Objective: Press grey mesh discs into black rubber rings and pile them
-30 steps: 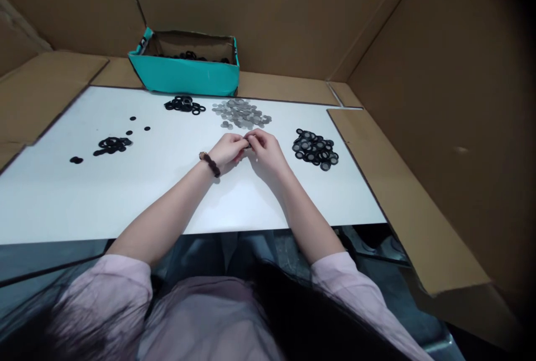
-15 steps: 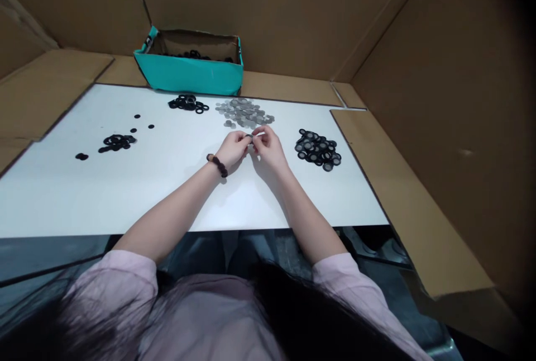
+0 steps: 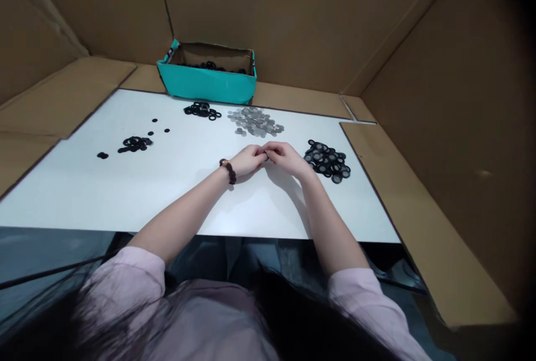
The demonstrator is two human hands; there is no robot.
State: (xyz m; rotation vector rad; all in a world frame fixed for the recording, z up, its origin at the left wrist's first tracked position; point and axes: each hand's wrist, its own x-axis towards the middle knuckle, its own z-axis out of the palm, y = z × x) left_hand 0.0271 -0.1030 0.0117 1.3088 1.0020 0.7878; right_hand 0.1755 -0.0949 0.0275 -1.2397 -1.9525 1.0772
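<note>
Fingertips together, my left hand [image 3: 248, 161] and my right hand [image 3: 288, 158] pinch a small black ring [image 3: 267, 156] between them, over the white tabletop. Most of the ring is covered by fingers, so whether a disc sits inside it is hidden. Just beyond my hands lies a heap of thin grey translucent discs [image 3: 256, 122]. To the right of my right hand is a pile of black rings with grey centres [image 3: 327, 161]. A smaller pile of open black rings [image 3: 202, 110] lies at the back, left of the grey discs.
A turquoise box [image 3: 209, 82] holding black rings stands at the back edge. Further left on the white table [image 3: 167, 193] lie a cluster of black rings [image 3: 136, 143] and several loose black discs [image 3: 103, 155]. Cardboard walls [image 3: 293, 25] enclose the back and sides.
The view has shifted, moving the whole scene right and slightly down. My right hand has turned so its fingers bend over the ring, and both hands still hold it.
</note>
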